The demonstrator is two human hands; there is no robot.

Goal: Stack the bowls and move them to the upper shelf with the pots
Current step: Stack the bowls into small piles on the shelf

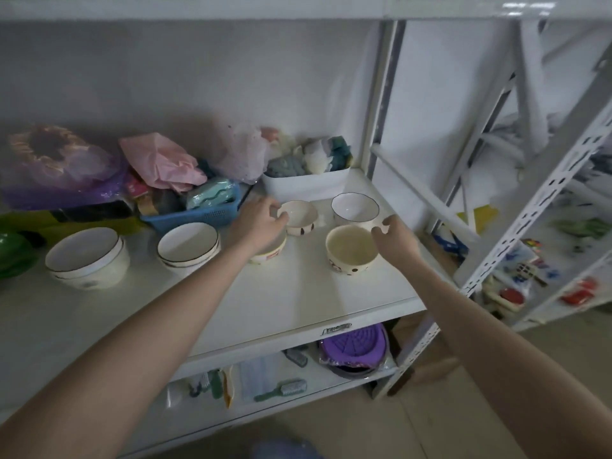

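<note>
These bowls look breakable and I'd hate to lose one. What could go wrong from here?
1. The left hand pinches only the rim of the small spotted bowl; such a thin grip could slip once lifted.
2. A bowl sits largely hidden beneath that hand and could get knocked.
3. The right hand hovers open between the cream bowl and the dark-rimmed bowl; the two bowls could clink together.

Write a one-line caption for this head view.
Left hand grips small spotted bowl; right hand reaches over cream bowl.
</note>
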